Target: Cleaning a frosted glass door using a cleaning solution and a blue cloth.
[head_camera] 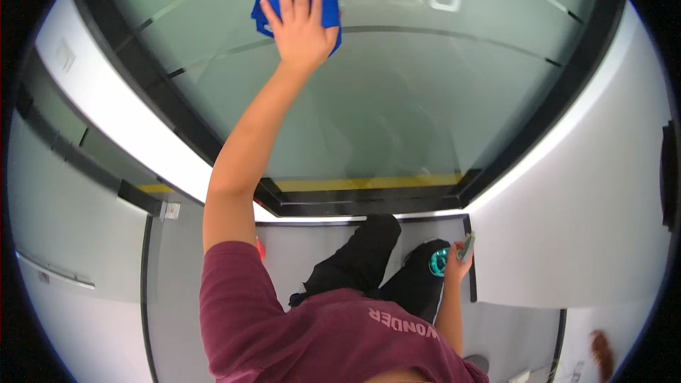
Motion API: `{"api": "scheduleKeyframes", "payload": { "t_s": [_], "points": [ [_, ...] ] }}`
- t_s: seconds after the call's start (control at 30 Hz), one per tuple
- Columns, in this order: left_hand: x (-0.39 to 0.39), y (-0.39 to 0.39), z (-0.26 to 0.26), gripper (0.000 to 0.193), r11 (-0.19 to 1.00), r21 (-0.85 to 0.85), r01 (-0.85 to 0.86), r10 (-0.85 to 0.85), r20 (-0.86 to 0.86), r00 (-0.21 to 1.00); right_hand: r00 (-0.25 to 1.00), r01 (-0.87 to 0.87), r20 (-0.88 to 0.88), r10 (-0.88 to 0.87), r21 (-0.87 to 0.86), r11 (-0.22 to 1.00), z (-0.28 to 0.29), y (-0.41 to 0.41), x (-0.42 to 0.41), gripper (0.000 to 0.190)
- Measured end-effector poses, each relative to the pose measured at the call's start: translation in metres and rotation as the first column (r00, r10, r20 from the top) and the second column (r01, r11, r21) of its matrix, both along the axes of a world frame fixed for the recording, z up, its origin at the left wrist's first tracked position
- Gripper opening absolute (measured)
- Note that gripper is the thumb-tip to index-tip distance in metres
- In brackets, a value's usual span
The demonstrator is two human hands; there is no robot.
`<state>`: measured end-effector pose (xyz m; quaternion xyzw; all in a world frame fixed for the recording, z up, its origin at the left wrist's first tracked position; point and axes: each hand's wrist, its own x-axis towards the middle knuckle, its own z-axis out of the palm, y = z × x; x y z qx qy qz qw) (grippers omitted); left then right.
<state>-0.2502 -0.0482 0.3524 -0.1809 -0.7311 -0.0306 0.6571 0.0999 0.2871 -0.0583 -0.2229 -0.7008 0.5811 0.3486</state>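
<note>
My left hand (303,37) lies flat with spread fingers on a blue cloth (332,5), pressing it against a large glass panel (383,111). The arm is stretched out towards the upper part of the glass. Part of the cloth is hidden under my palm. Down by my right leg, my right hand (458,259) grips a spray bottle (439,262) around its neck. The bottle is see-through with a teal tint, and its grey-green spray head (468,247) points away from me.
A dark frame (367,208) surrounds the glass, with a yellow strip (367,183) along its lower edge. White walls (558,213) flank it. A red object (260,249) is partly hidden behind my left arm, above the grey floor (175,287). A long handle (56,271) is on the left.
</note>
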Motion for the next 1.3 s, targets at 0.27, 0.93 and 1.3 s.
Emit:
{"api": "scheduleKeyframes", "payload": {
  "t_s": [0.27, 0.93, 1.3],
  "points": [
    [0.018, 0.208, 0.003, 0.092, 0.909, -0.355, 0.218, -0.125, 0.268, 0.955, 0.995, 0.045, 0.083, -0.053, 0.095, 0.994, 0.005, -0.008, 0.003, 0.036],
    [0.006, 0.458, -0.062, 0.073, 0.832, -0.554, 0.014, -0.058, -0.062, 0.996, 0.982, 0.028, 0.169, -0.083, 0.304, 0.952, 0.013, -0.003, 0.005, 0.038],
    [-0.004, 0.329, -0.062, 0.066, 0.836, -0.538, 0.108, -0.174, -0.072, 0.982, 0.988, 0.067, 0.113, -0.106, 0.303, 0.951, 0.004, -0.011, 0.013, 0.045]
  ]
}}
